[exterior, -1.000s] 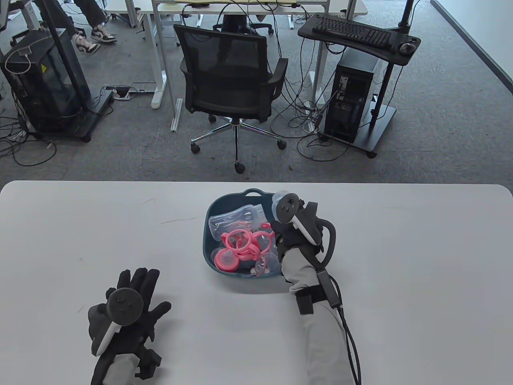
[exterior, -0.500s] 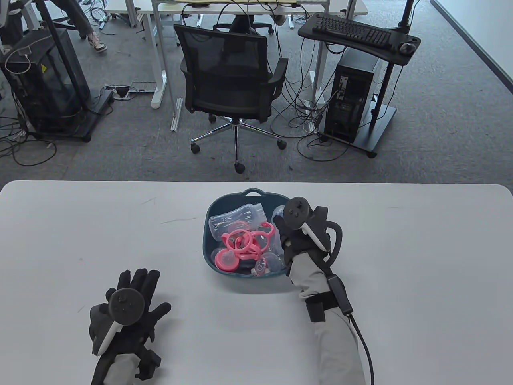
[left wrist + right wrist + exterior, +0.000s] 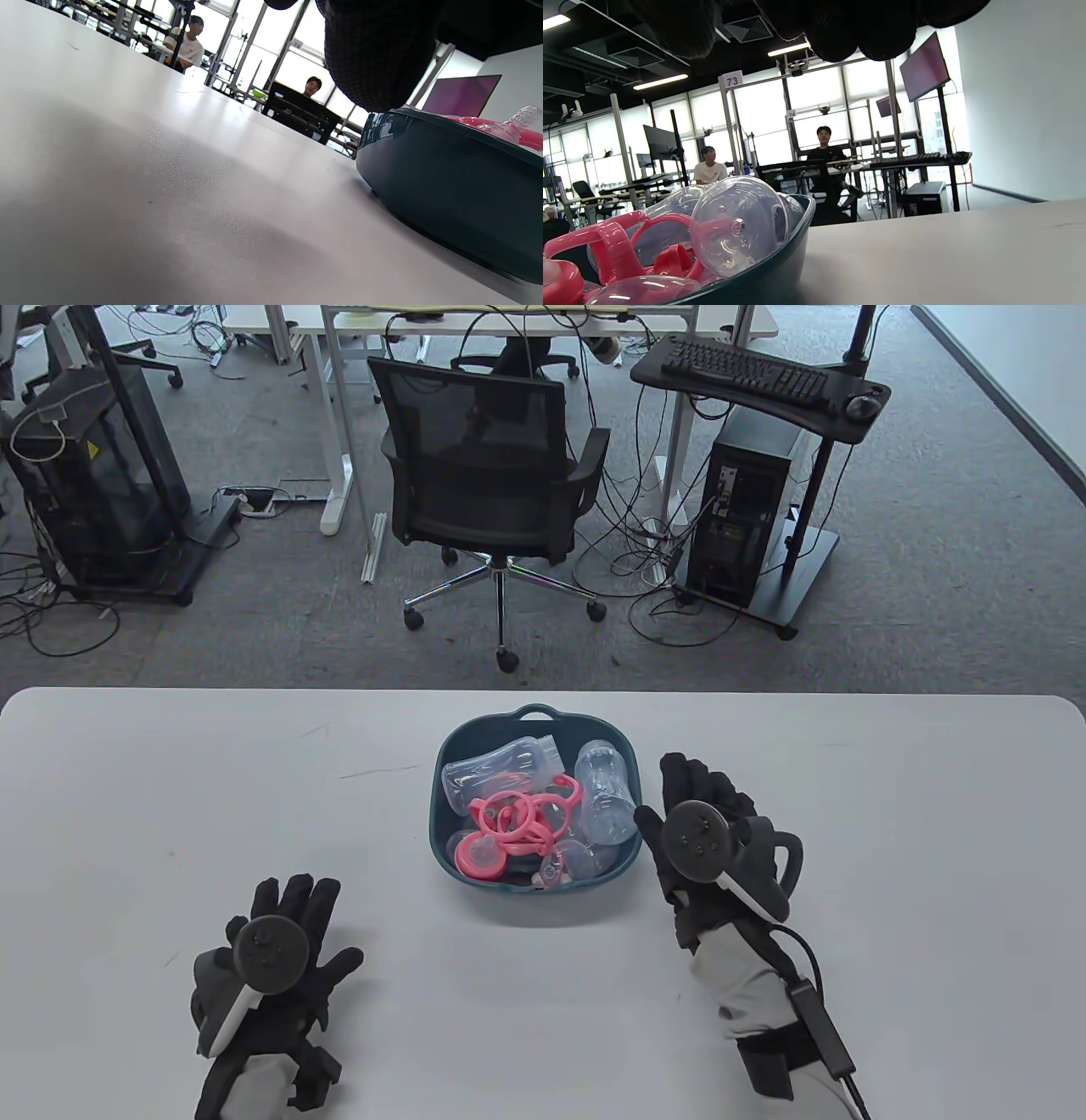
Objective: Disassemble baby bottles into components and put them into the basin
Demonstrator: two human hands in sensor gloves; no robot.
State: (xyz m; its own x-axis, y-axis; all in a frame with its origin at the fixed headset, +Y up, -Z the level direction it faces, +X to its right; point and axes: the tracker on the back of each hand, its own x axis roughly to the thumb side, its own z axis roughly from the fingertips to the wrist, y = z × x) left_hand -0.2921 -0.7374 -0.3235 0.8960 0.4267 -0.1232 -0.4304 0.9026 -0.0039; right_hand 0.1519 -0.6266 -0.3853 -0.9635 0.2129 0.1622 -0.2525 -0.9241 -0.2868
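Bottle parts (image 3: 509, 823) lie in basin (image 3: 448, 861) mid-counter | left hand (image 3: 280, 959) laid flat, fingers spread, nothing held | right hand (image 3: 708, 836) beside basin, fingers relaxed, nothing held | step judged: disassembly complete; nothing further called for

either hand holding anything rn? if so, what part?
Nothing held. Left hand lies flat on the table; right hand is open beside the basin, no grip on either.
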